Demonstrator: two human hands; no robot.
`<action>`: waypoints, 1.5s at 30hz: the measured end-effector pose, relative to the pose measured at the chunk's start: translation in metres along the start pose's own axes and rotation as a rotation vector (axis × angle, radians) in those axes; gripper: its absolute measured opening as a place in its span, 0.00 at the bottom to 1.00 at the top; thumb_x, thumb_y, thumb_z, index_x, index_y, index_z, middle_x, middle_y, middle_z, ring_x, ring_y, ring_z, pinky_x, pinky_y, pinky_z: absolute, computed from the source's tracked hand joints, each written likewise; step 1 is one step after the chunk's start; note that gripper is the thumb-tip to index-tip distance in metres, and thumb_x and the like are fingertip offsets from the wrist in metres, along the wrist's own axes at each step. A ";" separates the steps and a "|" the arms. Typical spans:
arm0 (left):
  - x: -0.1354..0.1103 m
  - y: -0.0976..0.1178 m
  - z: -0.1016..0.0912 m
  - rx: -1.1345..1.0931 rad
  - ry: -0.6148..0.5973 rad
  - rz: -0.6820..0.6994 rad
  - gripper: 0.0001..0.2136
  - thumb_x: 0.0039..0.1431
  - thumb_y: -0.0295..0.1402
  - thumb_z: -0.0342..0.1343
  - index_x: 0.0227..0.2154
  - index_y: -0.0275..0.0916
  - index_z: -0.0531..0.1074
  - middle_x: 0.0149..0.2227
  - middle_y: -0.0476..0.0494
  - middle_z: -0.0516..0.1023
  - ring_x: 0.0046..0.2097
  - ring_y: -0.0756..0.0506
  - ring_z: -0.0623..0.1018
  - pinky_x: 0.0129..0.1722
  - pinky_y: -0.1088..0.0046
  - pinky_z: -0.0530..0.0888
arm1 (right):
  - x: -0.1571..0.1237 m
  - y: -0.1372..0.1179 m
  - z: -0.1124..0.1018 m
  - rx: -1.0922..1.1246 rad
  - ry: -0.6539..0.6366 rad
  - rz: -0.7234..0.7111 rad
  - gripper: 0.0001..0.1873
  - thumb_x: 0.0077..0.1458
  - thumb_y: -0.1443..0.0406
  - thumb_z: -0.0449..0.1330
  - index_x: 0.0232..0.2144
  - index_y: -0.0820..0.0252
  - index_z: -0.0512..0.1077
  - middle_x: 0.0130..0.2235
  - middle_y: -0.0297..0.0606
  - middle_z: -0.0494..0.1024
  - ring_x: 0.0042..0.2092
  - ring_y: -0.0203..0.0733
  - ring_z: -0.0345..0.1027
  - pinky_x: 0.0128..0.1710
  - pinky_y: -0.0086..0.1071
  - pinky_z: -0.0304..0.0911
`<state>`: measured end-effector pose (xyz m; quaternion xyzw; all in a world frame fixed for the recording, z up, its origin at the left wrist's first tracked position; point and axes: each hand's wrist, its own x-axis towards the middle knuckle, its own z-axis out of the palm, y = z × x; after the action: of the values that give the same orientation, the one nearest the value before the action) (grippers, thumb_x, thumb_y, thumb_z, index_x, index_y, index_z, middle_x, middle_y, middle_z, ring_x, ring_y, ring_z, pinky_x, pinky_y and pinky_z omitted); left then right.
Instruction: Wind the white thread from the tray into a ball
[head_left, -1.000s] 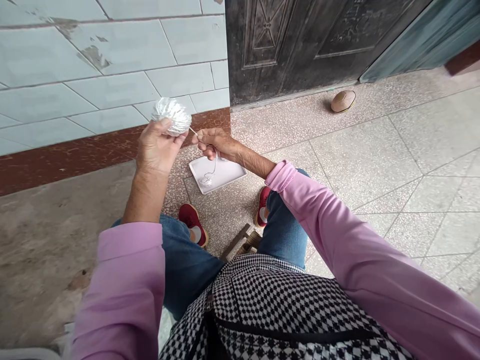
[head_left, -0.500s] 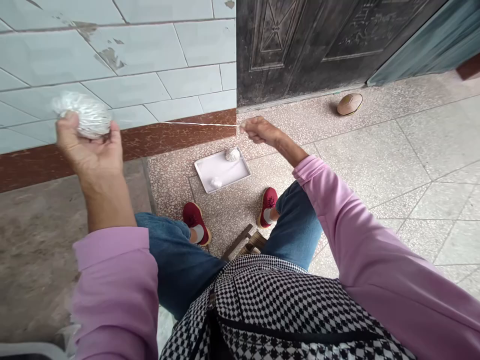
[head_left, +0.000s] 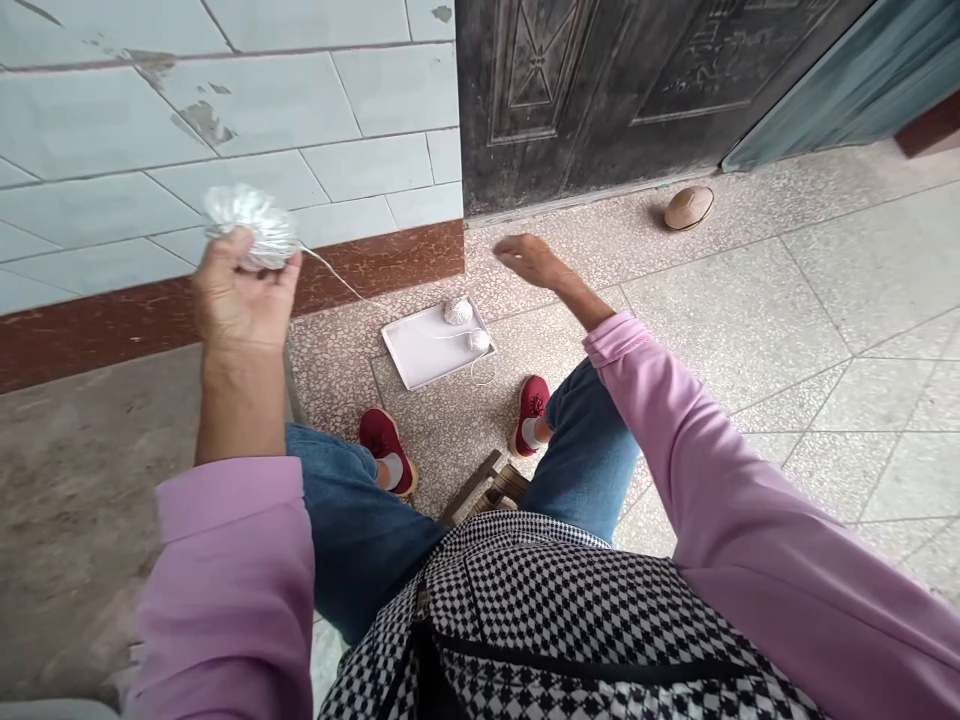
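My left hand [head_left: 240, 295] is raised at the left and grips a white ball of string [head_left: 251, 225]. A slack strand [head_left: 337, 280] runs from the ball down to a white tray [head_left: 424, 355] on the floor. Two small white string balls [head_left: 457, 311] [head_left: 478, 340] lie on the tray's right side. My right hand [head_left: 529, 258] hovers above and right of the tray, fingers loosely stretched, holding nothing that I can see.
I sit with red shoes [head_left: 386, 440] either side of a small wooden stool [head_left: 487, 485]. A tiled wall with a brown skirting [head_left: 150, 320] stands at the left. A dark door [head_left: 600, 90] is ahead, and a brown ball [head_left: 688, 207] lies on the floor beside it.
My right hand has let go of the strand, which was taut and now hangs slack to the tray. My left hand has moved right with the ball. A small ball shifted on the tray.
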<state>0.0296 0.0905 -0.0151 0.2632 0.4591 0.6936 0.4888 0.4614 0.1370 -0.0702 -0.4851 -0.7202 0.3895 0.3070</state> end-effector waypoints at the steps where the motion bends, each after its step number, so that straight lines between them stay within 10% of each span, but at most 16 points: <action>1: -0.007 -0.009 0.013 -0.018 -0.042 -0.010 0.32 0.35 0.40 0.81 0.43 0.49 0.71 0.58 0.39 0.89 0.79 0.30 0.75 0.78 0.52 0.82 | 0.009 -0.013 0.016 0.007 -0.013 0.020 0.13 0.83 0.73 0.68 0.43 0.61 0.90 0.50 0.47 0.91 0.62 0.60 0.89 0.77 0.63 0.85; 7: -0.032 -0.044 0.057 -0.090 -0.143 -0.073 0.28 0.37 0.38 0.84 0.38 0.47 0.73 0.56 0.36 0.91 0.69 0.31 0.81 0.66 0.54 0.86 | 0.044 -0.092 0.106 0.311 -0.161 0.001 0.17 0.88 0.69 0.64 0.70 0.66 0.84 0.75 0.50 0.89 0.74 0.51 0.84 0.71 0.39 0.86; 12: -0.023 -0.050 0.058 -0.074 -0.210 -0.071 0.32 0.35 0.41 0.86 0.37 0.47 0.69 0.54 0.37 0.91 0.73 0.29 0.79 0.72 0.50 0.84 | 0.040 -0.115 0.138 0.345 -0.124 0.167 0.13 0.93 0.63 0.62 0.50 0.64 0.80 0.42 0.33 0.88 0.47 0.35 0.80 0.51 0.30 0.71; 21: 0.003 -0.056 0.042 0.182 -0.184 0.084 0.45 0.33 0.49 0.91 0.49 0.49 0.67 0.56 0.44 0.85 0.63 0.34 0.82 0.64 0.50 0.87 | 0.005 -0.126 0.129 0.215 -0.229 0.004 0.22 0.93 0.72 0.58 0.38 0.59 0.75 0.30 0.29 0.70 0.38 0.40 0.66 0.43 0.33 0.62; 28: 0.002 -0.054 0.038 0.551 -0.005 0.228 0.38 0.40 0.20 0.82 0.50 0.46 0.66 0.53 0.48 0.84 0.55 0.41 0.82 0.60 0.61 0.84 | -0.009 -0.139 0.107 0.122 -0.226 -0.102 0.20 0.94 0.68 0.60 0.42 0.61 0.79 0.34 0.33 0.72 0.42 0.43 0.69 0.48 0.34 0.68; 45: -0.049 -0.032 0.041 0.599 -0.595 -0.174 0.35 0.36 0.39 0.88 0.48 0.43 0.79 0.46 0.42 0.85 0.55 0.30 0.84 0.67 0.40 0.82 | -0.006 -0.137 0.079 -0.258 -0.093 -0.199 0.16 0.95 0.69 0.57 0.51 0.59 0.83 0.51 0.46 0.89 0.54 0.52 0.83 0.63 0.42 0.74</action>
<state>0.0960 0.0642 -0.0212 0.5424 0.4995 0.3798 0.5586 0.3354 0.0800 0.0069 -0.4283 -0.8221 0.2834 0.2458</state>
